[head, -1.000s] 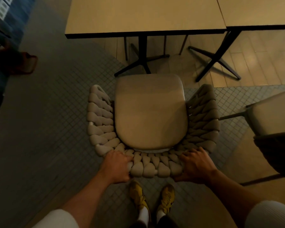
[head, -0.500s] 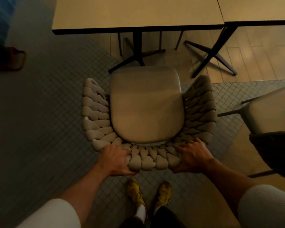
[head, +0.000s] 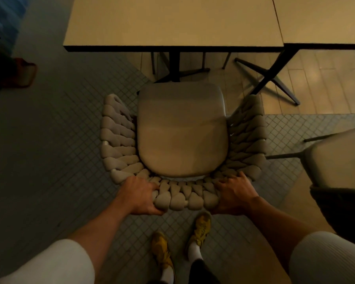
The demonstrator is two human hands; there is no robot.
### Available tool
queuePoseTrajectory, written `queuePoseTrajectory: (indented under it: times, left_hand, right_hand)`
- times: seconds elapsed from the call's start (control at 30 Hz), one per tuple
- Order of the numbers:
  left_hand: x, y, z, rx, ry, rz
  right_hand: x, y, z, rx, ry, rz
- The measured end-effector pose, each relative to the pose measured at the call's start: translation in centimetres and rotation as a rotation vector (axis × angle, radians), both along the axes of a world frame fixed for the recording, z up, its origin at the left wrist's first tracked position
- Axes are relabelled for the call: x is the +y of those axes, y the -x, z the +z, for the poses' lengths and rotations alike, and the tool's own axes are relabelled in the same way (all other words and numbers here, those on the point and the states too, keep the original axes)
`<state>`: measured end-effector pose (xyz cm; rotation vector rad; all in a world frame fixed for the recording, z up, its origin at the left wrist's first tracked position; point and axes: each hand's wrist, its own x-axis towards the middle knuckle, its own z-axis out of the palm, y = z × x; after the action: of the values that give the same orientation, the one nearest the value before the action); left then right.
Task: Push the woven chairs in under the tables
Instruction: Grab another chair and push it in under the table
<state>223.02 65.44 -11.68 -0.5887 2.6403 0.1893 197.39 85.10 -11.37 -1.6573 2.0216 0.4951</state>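
Compared with half a second ago, the woven chair (head: 181,140) sits in much the same spot in the view, its front edge just short of the near edge of the counter (head: 172,21), not yet tucked beneath it. The person's feet have shifted: the right yellow shoe (head: 202,228) is now ahead of the left yellow shoe (head: 162,251), where before they were nearly level.

The left hand (head: 139,195) is clamped on the braided back rim of the chair at its left rear, fingers curled over the top and thumb underneath. The right hand (head: 234,194) has its grip closed on the same rim at the right rear, fingers spread over the weave. Both forearms are bare, with white sleeves pushed up.

The counter top is pale with a dark edge, on a black pedestal base (head: 176,66). A second counter (head: 324,19) butts against it on the right. The floor under the chair is small grey mosaic tile (head: 49,160), changing to wood-look planks (head: 316,78) beneath the counters. Another chair (head: 340,158) stands at the right edge.
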Motion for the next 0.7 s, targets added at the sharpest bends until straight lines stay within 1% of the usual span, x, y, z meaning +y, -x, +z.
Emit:
queuePoseTrajectory:
  times: [0.37,0.5,0.7]
  left_hand:
    - [-2.9,3.7,0.7,0.014,-0.044,0.1]
    - [-3.3,4.5,0.6,0.011,-0.05,0.108]
    - [-4.1,5.1,0.5,0.012,-0.063,0.122]
  right_hand:
    - [-4.0,4.0,-0.1,-0.024,0.017,-0.023]
    - [-4.6,4.9,-0.2,-0.033,-0.008,0.002]
    - [-5.3,5.8,-0.7,-0.035,0.007,0.036]
